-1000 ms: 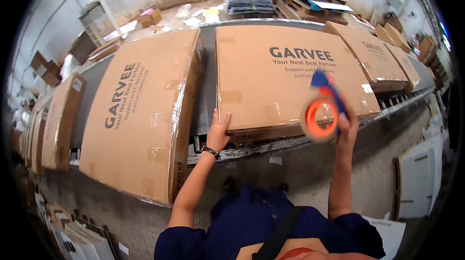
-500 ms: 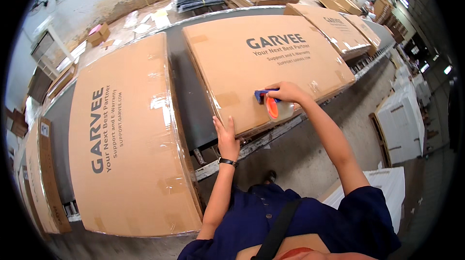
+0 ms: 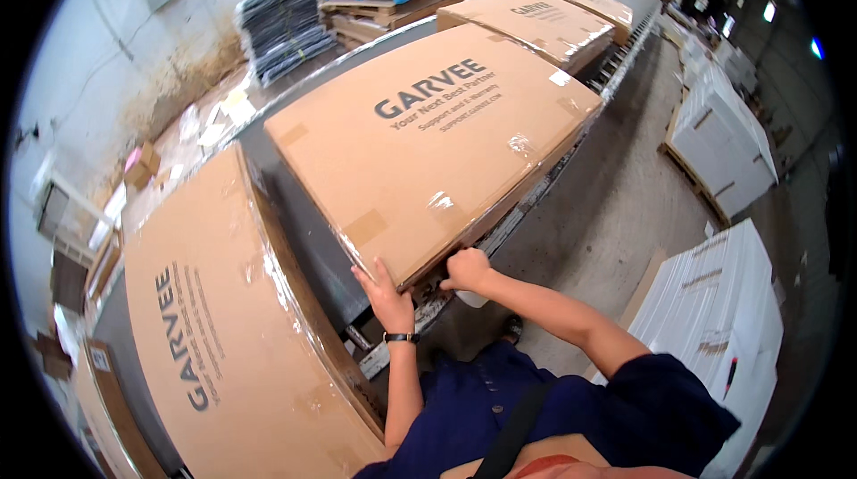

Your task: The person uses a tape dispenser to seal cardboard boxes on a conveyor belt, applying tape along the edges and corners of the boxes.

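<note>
A single head-worn fisheye view looks steeply down and forward from above the person's chest. Both forearms enter from the lower edge, close to the lens. It faces across a long conveyor [image 3: 308, 238] carrying a flat box [image 3: 428, 140], near the centre. Straight edges bow toward the dark round rim; the floor [image 3: 616, 211] lies to the right.

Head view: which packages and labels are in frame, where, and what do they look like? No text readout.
Big flat carton: centre, on the conveyor, brown with dark print and clear tape; left hand and right hand at its near corner.
Second flat carton: lower left, brown, dark print along its length.
Further cartons: up the line, brown, taped.
White boxes: right, stacked on the floor.
Dark wrapped stack: top, by the wall.
</note>
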Demonstrator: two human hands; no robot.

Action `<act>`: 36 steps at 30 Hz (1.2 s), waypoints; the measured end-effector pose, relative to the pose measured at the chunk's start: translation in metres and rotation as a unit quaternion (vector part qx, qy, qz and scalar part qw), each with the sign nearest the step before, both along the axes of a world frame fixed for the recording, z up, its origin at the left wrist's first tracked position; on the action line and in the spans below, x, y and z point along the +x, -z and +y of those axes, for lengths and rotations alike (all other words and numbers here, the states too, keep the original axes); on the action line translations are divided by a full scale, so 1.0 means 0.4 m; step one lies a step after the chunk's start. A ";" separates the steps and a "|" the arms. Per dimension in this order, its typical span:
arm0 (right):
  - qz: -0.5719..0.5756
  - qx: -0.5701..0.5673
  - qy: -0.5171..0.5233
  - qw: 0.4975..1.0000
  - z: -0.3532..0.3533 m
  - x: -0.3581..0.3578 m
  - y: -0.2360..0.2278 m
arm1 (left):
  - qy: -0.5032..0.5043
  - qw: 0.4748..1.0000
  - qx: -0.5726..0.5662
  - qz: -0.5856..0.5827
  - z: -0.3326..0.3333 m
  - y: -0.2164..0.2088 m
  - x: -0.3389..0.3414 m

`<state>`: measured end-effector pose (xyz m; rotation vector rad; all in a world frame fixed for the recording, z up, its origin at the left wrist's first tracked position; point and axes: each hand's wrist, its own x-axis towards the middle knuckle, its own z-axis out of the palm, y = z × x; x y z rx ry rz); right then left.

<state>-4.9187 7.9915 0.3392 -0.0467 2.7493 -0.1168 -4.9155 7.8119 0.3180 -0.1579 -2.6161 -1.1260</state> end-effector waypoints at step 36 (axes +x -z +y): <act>0.439 -0.702 0.381 0.411 1.966 -0.072 -0.125 | 0.241 0.874 -0.419 -0.052 0.597 -0.119 -0.225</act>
